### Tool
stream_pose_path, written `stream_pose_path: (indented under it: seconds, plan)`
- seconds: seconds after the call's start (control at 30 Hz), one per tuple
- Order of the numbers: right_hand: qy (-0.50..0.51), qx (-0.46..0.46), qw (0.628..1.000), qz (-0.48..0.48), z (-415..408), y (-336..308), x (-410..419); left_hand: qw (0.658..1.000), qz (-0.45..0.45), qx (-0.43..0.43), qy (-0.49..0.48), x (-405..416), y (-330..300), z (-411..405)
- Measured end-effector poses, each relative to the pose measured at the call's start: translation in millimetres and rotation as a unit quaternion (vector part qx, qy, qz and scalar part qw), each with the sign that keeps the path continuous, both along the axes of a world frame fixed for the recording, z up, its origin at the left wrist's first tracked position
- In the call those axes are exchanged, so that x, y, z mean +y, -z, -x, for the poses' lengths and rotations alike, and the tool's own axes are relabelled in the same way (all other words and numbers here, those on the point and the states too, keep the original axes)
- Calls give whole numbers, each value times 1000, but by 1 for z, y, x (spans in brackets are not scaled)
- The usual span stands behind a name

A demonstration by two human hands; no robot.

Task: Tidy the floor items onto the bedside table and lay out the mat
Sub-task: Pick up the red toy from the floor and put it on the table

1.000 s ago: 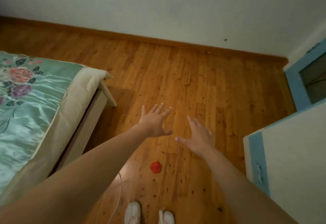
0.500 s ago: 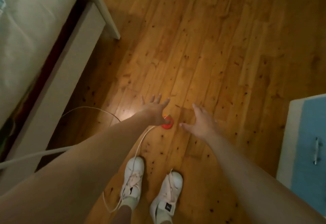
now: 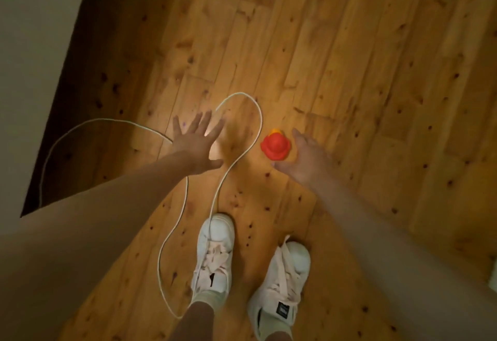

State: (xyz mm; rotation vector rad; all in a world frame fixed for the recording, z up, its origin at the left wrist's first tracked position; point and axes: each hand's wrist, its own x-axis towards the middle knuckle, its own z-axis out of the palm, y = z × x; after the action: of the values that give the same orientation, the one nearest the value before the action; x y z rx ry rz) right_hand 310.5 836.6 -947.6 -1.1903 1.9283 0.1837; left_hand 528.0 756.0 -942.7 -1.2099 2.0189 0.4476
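Observation:
A small red toy [image 3: 275,147] with a yellow tip lies on the wooden floor [image 3: 336,45]. My right hand [image 3: 306,159] hovers just to its right, fingers apart and curved around it, holding nothing. My left hand [image 3: 197,143] is spread flat and open to the toy's left, above the floor. A thin white cord [image 3: 243,152] loops across the floor between the two hands and runs under my left forearm. No mat or bedside table is in view.
My two white sneakers [image 3: 215,252] stand on the boards below the hands, the cord passing by the left one. The bed's pale side [image 3: 32,58] and its dark shadowed gap fill the left edge.
The view has tilted further down and closer to the floor. Both hands have lowered; the left hand slid off the red toy to its left, and the right hand closed in beside it.

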Motion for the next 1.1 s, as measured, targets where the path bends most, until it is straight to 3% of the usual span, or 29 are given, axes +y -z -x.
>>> stream_pose_path:
  seconds: [0.27,0.47,0.63,0.83,1.1]
  plan:
    - [-4,-27,999,20,-4,70,-8,987,-75,130,52,13,67,84]
    - [36,-28,997,55,-7,112,-9,978,-94,187,21,13,107,90]
    - [77,-44,994,69,-11,109,-9,974,-89,208,15,11,105,90]
    - [66,-39,993,87,-6,51,-19,970,-93,224,3,2,47,91]
    - [37,14,987,155,35,-126,-58,964,-27,250,85,-44,-120,134]
